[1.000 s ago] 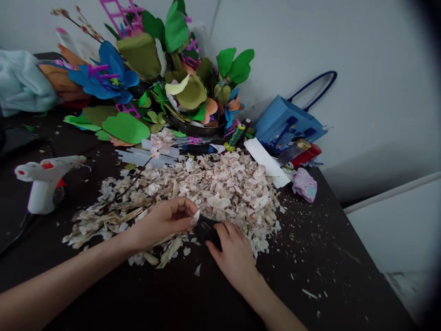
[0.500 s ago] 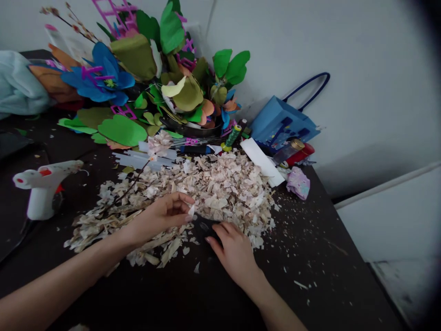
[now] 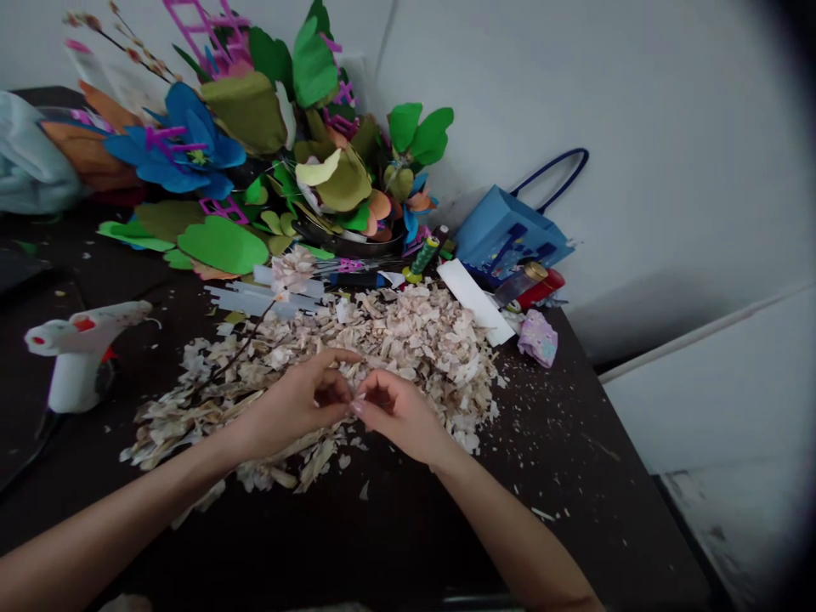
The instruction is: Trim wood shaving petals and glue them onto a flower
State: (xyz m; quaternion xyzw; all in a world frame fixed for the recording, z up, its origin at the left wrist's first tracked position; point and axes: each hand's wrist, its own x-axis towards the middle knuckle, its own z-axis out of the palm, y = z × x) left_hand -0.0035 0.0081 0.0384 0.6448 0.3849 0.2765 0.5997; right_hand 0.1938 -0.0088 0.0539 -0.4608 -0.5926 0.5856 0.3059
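Dark tabletop (image 3: 574, 476), papery wood shavings (image 3: 408, 331) heaped; L hand (image 3: 286, 404), R hand (image 3: 399, 416) meet atop.

Left hand (image 3: 290, 399) and right hand (image 3: 399, 415), fingertips close together, above a heap of wood shavings (image 3: 414, 331) on a dark surface (image 3: 561, 476)

A dark counter (image 3: 574, 476) is carrying a broad heap of pale wood shavings (image 3: 414, 340) at centre, stray flakes scattering toward the near right. A white hot glue gun (image 3: 80, 361) is standing at left, glue sticks (image 3: 261, 299) are lying along the heap's far edge, and a white strip (image 3: 468, 302) and crumpled lilac paper (image 3: 537, 338) are resting far right.
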